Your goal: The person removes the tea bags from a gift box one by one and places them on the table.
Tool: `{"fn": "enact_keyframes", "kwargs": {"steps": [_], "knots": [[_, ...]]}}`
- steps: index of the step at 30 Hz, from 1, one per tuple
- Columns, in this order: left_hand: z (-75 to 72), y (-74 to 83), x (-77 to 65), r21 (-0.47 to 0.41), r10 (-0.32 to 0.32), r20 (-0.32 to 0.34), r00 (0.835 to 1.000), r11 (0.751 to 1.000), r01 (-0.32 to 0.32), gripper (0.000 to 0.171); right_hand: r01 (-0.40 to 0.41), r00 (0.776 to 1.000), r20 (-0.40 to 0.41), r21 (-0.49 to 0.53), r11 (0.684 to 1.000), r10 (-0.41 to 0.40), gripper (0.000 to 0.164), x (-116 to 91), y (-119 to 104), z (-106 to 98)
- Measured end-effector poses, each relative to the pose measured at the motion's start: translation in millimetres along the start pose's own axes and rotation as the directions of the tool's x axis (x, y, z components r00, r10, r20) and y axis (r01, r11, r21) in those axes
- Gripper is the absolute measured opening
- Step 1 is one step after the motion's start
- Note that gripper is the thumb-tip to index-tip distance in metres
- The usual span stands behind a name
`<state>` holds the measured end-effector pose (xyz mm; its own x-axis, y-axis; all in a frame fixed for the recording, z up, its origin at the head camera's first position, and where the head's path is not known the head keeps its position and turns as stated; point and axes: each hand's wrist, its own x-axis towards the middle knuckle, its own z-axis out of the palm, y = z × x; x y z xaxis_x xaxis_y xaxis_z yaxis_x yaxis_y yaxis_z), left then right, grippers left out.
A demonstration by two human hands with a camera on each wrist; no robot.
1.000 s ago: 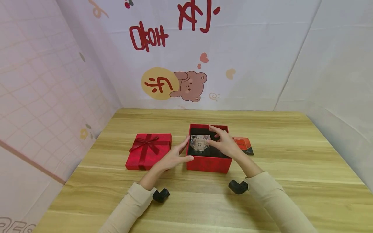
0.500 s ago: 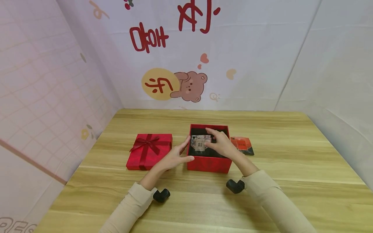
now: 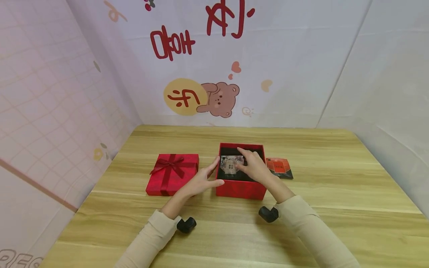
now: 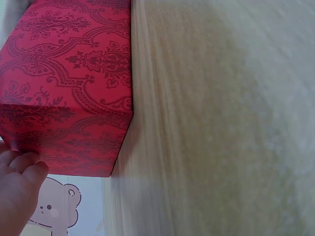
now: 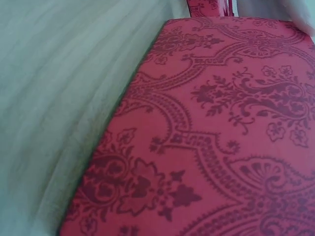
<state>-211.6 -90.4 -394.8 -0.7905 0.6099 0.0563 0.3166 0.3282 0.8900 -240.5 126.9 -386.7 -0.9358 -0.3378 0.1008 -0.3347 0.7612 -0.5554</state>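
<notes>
An open red gift box [image 3: 242, 190] with a dark inside stands on the table, and a floral-patterned packet [image 3: 229, 165] with a pale label lies in its left part. My left hand [image 3: 199, 182] rests against the box's left side, thumb apart from the fingers; the left wrist view has its fingertips [image 4: 35, 173] at the patterned wall. Over the box's right half is my right hand [image 3: 256, 165], its thumb tip overlapping the packet's right edge and its index finger stretched toward the back. The right hand hides much of the inside. In the right wrist view the red box wall [image 5: 221, 123] fills the picture.
To the left sits a red lid [image 3: 172, 175] with a dark red ribbon bow. An orange and black packet [image 3: 279, 167] lies right of the box. The wooden table [image 3: 221, 234] meets a printed wall sheet [image 3: 285, 67] at the back.
My right hand has moved slightly left and down over the packet, its thumb now overlapping the packet's right edge. The left hand stays at the box's side.
</notes>
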Motion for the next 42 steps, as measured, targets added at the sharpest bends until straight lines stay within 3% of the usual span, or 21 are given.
{"fn": "enact_keyframes", "kwargs": {"steps": [7,13,18,27,42], "knots": [[0.9,8.0,-3.8,0.004,-0.003,-0.001,1.0,1.0,0.003,0.077,-0.036,0.998,0.037,-0.131,0.991,0.041,0.064,0.3,1.8,6.4],[2.0,7.6,-4.1,0.017,-0.008,-0.002,1.0,1.0,0.008,0.077,-0.081,0.986,0.123,-0.237,0.968,0.113,0.063,1.4,1.7,8.9],[2.0,7.9,-3.8,0.023,-0.008,-0.003,1.0,1.0,0.008,0.077,-0.095,0.974,0.174,-0.268,0.959,0.145,0.061,3.7,1.2,9.4],[1.7,9.9,-3.6,0.026,-0.006,-0.009,1.0,1.0,0.006,0.076,-0.083,0.961,0.242,-0.21,0.974,0.134,0.064,6.1,1.6,7.1],[-0.1,7.3,-2.2,-0.005,-0.013,0.004,1.0,1.0,0.013,0.077,-0.025,0.992,0.126,0.058,0.998,0.018,0.049,5.9,2.4,-0.4]]}}
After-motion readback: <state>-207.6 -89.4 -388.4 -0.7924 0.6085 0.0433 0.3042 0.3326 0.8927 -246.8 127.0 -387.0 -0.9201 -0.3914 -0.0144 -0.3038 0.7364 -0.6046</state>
